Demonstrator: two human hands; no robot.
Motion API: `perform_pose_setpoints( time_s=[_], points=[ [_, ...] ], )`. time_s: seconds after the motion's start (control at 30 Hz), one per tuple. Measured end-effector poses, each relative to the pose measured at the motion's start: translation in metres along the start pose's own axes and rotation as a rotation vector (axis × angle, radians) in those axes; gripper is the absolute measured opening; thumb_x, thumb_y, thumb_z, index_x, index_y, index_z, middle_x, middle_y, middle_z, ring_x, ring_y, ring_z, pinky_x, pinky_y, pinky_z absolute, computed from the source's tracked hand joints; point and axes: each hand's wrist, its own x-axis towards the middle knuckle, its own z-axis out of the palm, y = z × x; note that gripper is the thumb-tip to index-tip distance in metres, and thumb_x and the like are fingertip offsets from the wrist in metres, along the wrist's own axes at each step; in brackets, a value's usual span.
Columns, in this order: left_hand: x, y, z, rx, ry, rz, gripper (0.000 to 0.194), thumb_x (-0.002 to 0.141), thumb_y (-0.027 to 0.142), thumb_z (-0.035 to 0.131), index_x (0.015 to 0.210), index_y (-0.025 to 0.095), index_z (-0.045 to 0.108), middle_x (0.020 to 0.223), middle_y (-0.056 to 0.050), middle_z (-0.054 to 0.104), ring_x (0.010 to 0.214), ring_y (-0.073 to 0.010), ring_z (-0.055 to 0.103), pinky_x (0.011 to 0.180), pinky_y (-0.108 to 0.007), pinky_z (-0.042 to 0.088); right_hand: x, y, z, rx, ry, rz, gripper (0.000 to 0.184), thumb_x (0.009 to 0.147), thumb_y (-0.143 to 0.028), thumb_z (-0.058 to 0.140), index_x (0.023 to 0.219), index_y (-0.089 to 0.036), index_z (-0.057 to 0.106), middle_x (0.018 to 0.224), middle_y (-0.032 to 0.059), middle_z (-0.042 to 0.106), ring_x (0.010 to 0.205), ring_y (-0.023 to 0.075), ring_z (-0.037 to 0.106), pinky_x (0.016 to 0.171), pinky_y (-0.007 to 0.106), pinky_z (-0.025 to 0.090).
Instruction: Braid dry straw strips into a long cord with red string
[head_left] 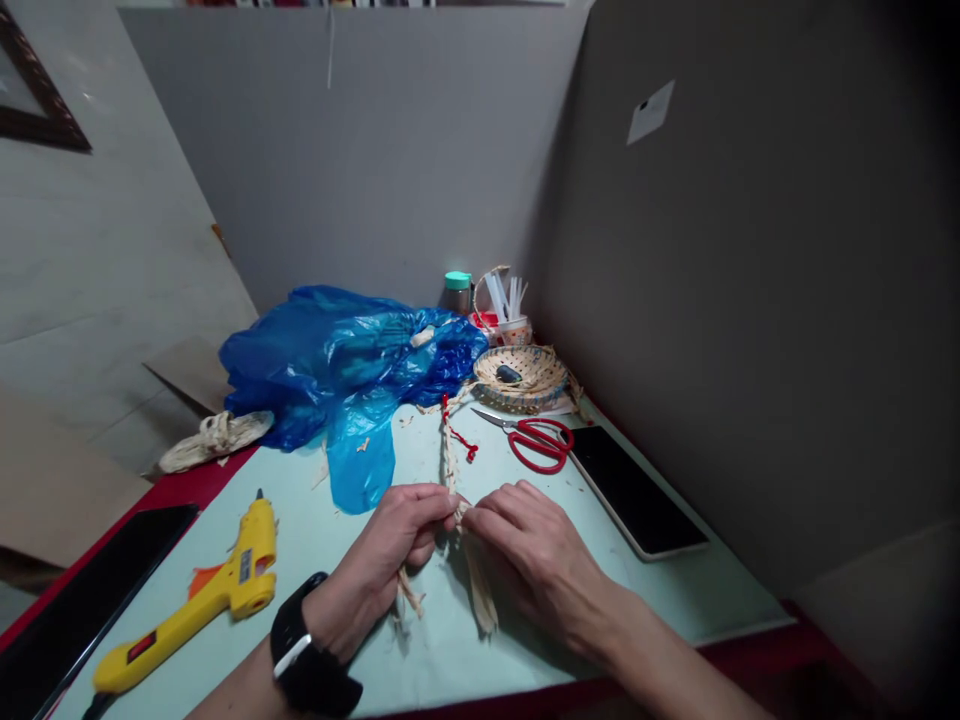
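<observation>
A pale braid of dried husk strips (450,465) runs away from me across the table, with red string tied at its far end. My left hand (416,525) pinches the braid from the left, fingers closed on it. From the right, my right hand (525,535) also grips it, its fingertips close to the left thumb. Loose strip ends (482,595) hang toward me below the hands. The fingers hide the exact spot where the strands cross. Red-handled scissors (536,440) lie beyond my right hand.
A yellow glue gun (247,560) lies left, near a dark flat device (112,600). A blue plastic bag (337,350) fills the back left. A woven basket (551,385), a cup of glue sticks (515,328) and a jar (457,297) stand behind. A phone (637,490) lies right.
</observation>
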Motion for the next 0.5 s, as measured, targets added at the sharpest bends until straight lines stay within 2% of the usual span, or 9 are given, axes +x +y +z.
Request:
perform_pose_setpoints(
  time_s=[0.1,0.17,0.27,0.37,0.43,0.5],
  points=[
    [0.0,-0.001,0.0,-0.069,-0.059,0.004,0.02,0.074,0.03,0.062,0.069,0.012,0.056,0.056,0.005,0.044,0.04,-0.0003,0.019,0.038,-0.019,0.007,0.004,-0.001,-0.003,0.361,-0.003,0.154,0.021,0.09,-0.014,0.042,0.097,-0.018,0.061,0.088,0.0055,0.063,0.078,0.0159,0.053,0.071,0.027,0.038],
    [0.0,-0.001,-0.001,-0.112,-0.071,-0.023,0.019,0.073,0.03,0.064,0.072,0.012,0.057,0.056,0.005,0.043,0.041,-0.0003,0.019,0.039,-0.018,0.007,0.006,-0.001,-0.006,0.603,-0.014,0.287,0.016,0.089,-0.017,0.046,0.09,-0.019,0.062,0.085,0.0019,0.064,0.077,0.014,0.054,0.071,0.024,0.04],
    [0.002,-0.002,-0.001,-0.133,-0.075,-0.067,0.021,0.072,0.031,0.066,0.072,0.013,0.057,0.055,0.006,0.043,0.04,-0.0001,0.02,0.039,-0.017,0.008,0.008,0.004,-0.006,0.966,-0.026,0.496,0.01,0.085,-0.026,0.056,0.082,-0.017,0.061,0.076,-0.0002,0.061,0.07,0.0121,0.053,0.066,0.022,0.039],
    [0.002,-0.001,0.0,-0.086,-0.053,-0.092,0.024,0.071,0.034,0.067,0.07,0.012,0.056,0.054,0.005,0.045,0.038,0.0005,0.02,0.037,-0.017,0.007,0.007,0.01,-0.001,1.327,0.023,0.722,0.016,0.081,-0.031,0.061,0.083,-0.015,0.057,0.075,0.002,0.062,0.064,0.01,0.053,0.06,0.02,0.037],
    [0.001,0.0,0.002,-0.052,-0.033,-0.099,0.026,0.071,0.035,0.067,0.07,0.012,0.055,0.053,0.005,0.046,0.036,0.0011,0.02,0.036,-0.017,0.006,0.007,0.012,0.002,1.431,0.06,0.815,0.016,0.08,-0.03,0.062,0.082,-0.014,0.057,0.076,0.0034,0.063,0.062,0.0085,0.052,0.057,0.019,0.036],
    [0.0,0.0,0.003,-0.042,-0.026,-0.099,0.026,0.071,0.034,0.067,0.069,0.012,0.054,0.053,0.005,0.046,0.035,0.0013,0.02,0.035,-0.017,0.006,0.009,0.013,0.001,1.415,0.071,0.821,0.015,0.08,-0.029,0.062,0.08,-0.014,0.057,0.075,0.0035,0.063,0.062,0.0081,0.052,0.057,0.018,0.036]
  ],
)
